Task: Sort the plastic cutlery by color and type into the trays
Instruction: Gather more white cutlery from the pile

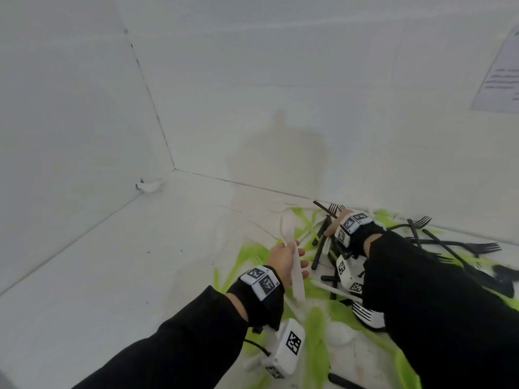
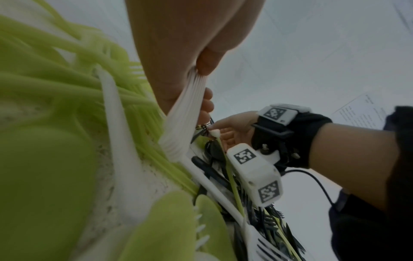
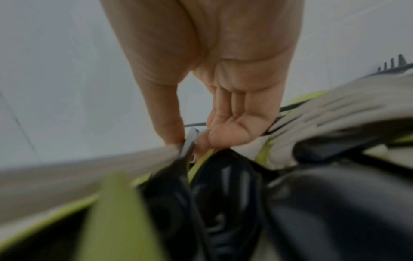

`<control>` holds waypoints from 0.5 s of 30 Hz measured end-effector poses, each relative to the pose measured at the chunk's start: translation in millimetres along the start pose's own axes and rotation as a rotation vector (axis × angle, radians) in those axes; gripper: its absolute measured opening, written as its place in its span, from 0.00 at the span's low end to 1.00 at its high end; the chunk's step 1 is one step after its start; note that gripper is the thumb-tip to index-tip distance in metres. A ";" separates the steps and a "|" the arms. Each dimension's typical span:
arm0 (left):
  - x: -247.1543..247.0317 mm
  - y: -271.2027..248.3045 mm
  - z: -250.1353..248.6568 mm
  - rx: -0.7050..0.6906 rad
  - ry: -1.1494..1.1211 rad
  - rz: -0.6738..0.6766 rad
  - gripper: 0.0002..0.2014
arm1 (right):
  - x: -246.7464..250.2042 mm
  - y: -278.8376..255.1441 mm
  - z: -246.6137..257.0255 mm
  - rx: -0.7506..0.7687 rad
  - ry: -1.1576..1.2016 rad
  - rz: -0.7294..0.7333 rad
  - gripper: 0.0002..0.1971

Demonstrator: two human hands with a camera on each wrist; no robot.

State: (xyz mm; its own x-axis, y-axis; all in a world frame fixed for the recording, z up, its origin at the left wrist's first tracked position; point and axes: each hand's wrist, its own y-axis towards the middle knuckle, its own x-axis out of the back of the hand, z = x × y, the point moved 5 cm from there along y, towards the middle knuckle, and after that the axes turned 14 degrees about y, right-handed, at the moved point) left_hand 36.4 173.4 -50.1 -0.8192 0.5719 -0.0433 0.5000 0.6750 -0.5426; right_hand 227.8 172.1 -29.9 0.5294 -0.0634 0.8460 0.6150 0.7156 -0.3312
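Clutching a stack of white utensils (image 2: 185,116) by their ribbed handles, the left hand (image 1: 286,261) hangs above the heap of green, black and white cutlery (image 1: 320,279) on the white table (image 1: 112,276). The right hand (image 3: 212,113) pinches a thin pale handle (image 3: 190,143) at the pile; its other end is buried and blurred. Smooth black spoon bowls (image 3: 223,194) fill the right-wrist view.

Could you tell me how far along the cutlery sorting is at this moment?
Early. No tray shows, so nothing looks sorted. The left hand holds a stack of white cutlery; the right hand pinches one white handle in the pile. Green, black and white pieces remain mixed on the table.
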 end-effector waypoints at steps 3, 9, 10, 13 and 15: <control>3.1 1.5 2.3 0.002 -0.011 -0.012 0.09 | 9.3 -10.4 -8.8 -0.052 0.031 -0.031 0.11; 1.7 1.5 6.3 -0.001 -0.025 -0.001 0.10 | 19.7 -9.2 -21.0 -0.125 0.102 0.031 0.11; 1.3 2.1 7.8 0.001 -0.022 0.000 0.10 | 19.7 -0.2 -25.6 -0.140 0.098 0.032 0.14; -1.0 1.2 12.8 0.004 -0.009 0.006 0.09 | 14.7 25.6 -46.5 -0.154 0.071 0.045 0.18; -2.3 0.0 15.1 0.005 -0.009 0.010 0.08 | 9.4 36.4 -58.7 -0.164 0.023 0.060 0.18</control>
State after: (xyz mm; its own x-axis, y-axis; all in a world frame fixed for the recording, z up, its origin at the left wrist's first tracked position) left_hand 34.1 165.1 -62.6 -0.8165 0.5746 -0.0562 0.5067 0.6667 -0.5466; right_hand 289.5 156.7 -58.6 0.5797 -0.0411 0.8138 0.6682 0.5956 -0.4459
